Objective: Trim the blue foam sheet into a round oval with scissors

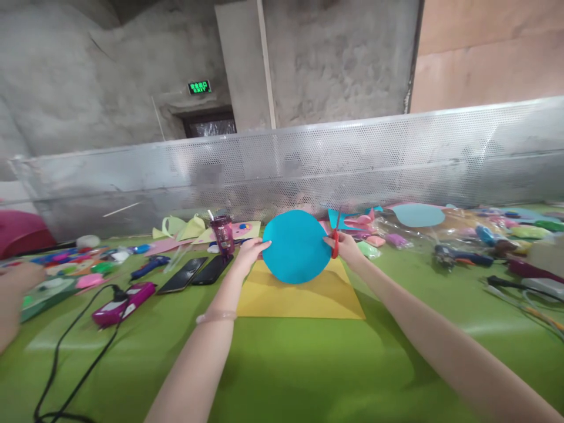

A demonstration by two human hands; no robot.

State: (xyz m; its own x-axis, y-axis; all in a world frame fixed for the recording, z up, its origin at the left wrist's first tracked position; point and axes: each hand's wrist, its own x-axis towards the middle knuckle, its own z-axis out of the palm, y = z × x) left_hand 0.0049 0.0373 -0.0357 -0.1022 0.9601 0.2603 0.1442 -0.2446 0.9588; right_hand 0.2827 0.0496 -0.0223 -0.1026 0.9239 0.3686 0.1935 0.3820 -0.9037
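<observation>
My left hand (252, 249) pinches the left edge of a round blue paper disc (296, 247) and holds it upright above a yellow sheet (304, 296) lying on the green tabletop. My right hand (348, 245) is closed round red-handled scissors (335, 238), whose blades stand at the disc's right edge. Both forearms reach out over the table from the bottom of the view.
Two black phones (196, 273) and a dark purple cup with a straw (222, 234) lie left of the sheet. A pink glue gun (124, 302) with a black cable sits further left. Bags of coloured clay (484, 229) and tools crowd the right. Another person's hand (11, 299) shows at the left edge. A perforated metal screen (308, 164) backs the table.
</observation>
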